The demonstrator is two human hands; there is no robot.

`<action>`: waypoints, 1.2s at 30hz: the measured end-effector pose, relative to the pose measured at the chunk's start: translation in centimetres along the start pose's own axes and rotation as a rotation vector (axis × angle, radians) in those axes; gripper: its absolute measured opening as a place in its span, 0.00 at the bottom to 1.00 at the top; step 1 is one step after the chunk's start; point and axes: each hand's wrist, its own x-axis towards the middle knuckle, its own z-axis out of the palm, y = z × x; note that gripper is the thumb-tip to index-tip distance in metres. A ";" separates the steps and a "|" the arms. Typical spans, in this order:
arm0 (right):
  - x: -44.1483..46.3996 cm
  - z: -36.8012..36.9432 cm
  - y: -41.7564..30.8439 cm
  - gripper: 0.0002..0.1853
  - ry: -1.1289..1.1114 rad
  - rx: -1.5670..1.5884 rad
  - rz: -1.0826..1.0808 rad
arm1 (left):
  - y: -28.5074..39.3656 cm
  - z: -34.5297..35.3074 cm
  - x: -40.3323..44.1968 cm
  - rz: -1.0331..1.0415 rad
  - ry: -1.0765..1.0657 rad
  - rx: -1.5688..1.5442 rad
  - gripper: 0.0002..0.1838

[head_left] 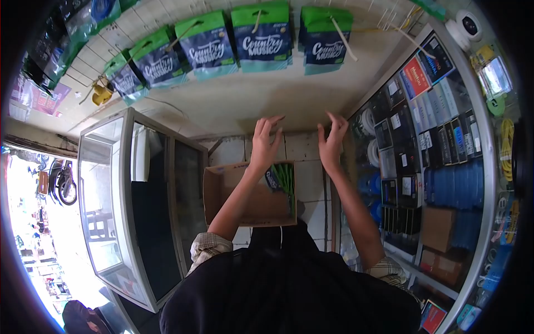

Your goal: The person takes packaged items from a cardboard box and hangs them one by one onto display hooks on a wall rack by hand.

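Note:
Both of my arms reach forward, the hands apart and holding nothing. My left hand (266,143) is raised above the far side of an open cardboard box (245,200), its fingers spread. Inside the box, at its right end, stand several green and dark blue packets (282,179); the rest of its brown bottom shows. My right hand (332,139) is beyond the box to the right, fingers apart, near the wall. Above the hands, green and blue "Country Music" packets (261,39) hang in a row on hooks.
At left is a glass cabinet (130,206). A glass display case (411,156) with boxes and blue items lines the right. A yellow object (101,94) hangs on the wall, and a white camera (466,25) is at upper right. A person (83,318) shows at lower left.

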 end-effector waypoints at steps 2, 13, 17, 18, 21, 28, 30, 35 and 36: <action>-3.2 0.8 0.1 0.19 -0.100 -0.018 -0.035 | -1.6 -1.1 -2.9 -0.142 -0.057 -0.115 0.15; -17.3 7.6 -0.3 0.16 -0.602 -0.326 0.141 | -12.5 0.4 -13.8 -0.201 -0.365 -0.029 0.21; -19.0 9.3 0.5 0.16 -0.683 -0.628 0.052 | -12.9 1.6 -14.4 -0.272 -0.511 0.083 0.27; -19.1 9.7 0.4 0.15 -0.693 -0.707 0.057 | -13.2 1.9 -14.8 -0.278 -0.517 0.081 0.27; -19.5 10.5 0.5 0.14 -0.709 -0.818 0.073 | -13.9 2.6 -15.8 -0.234 -0.555 0.186 0.29; -19.4 9.7 -0.2 0.10 -0.578 -0.731 0.027 | -13.8 1.7 -16.1 -0.107 -0.466 0.350 0.20; -18.8 8.5 -0.7 0.10 -0.550 -0.606 0.074 | -12.9 0.5 -15.2 -0.006 -0.385 0.355 0.18; -12.9 3.3 -4.4 0.09 -0.361 -0.331 0.104 | -7.1 -1.6 -10.2 0.159 -0.299 0.080 0.11; -11.3 1.9 -5.4 0.09 -0.263 -0.234 0.090 | -5.4 -1.7 -9.0 0.184 -0.292 0.076 0.11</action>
